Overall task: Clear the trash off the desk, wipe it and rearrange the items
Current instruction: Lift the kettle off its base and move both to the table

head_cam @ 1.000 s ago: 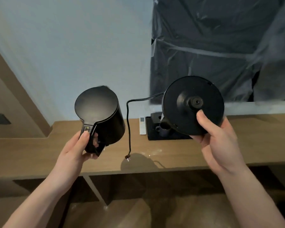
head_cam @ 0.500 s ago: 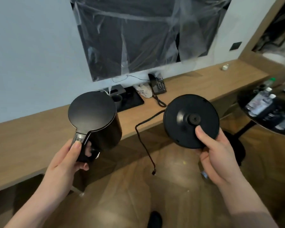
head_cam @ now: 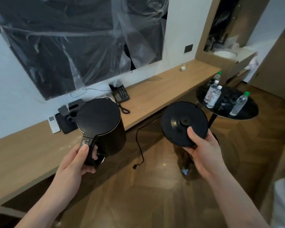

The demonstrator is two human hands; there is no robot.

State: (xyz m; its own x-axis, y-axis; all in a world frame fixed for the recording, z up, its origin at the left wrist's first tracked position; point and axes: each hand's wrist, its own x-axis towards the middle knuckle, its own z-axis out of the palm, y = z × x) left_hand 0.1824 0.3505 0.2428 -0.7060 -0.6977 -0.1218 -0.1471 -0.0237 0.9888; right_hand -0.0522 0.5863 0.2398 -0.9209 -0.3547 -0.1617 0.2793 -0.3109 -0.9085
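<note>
My left hand (head_cam: pixel 77 159) grips the handle of a black electric kettle (head_cam: pixel 102 124), held in the air above the front edge of the long wooden desk (head_cam: pixel 155 91). My right hand (head_cam: pixel 202 152) holds the kettle's round black base (head_cam: pixel 184 122) over the floor, thumb on its top face. The base's black cord (head_cam: pixel 139 145) dangles down with its plug end loose. On the desk behind the kettle lie a black tray (head_cam: pixel 66 122), a white remote (head_cam: pixel 53 124) and a black telephone (head_cam: pixel 120 95).
A small round black table (head_cam: pixel 227 102) at the right carries several water bottles. A small glass jar (head_cam: pixel 183 67) stands at the desk's far right end. Plastic-wrapped dark screen hangs on the wall above the desk. Wooden herringbone floor lies below.
My view has swung to the right along the desk and away from it. Both hands keep their hold on the kettle and the base, which now hang nearer the round table.
</note>
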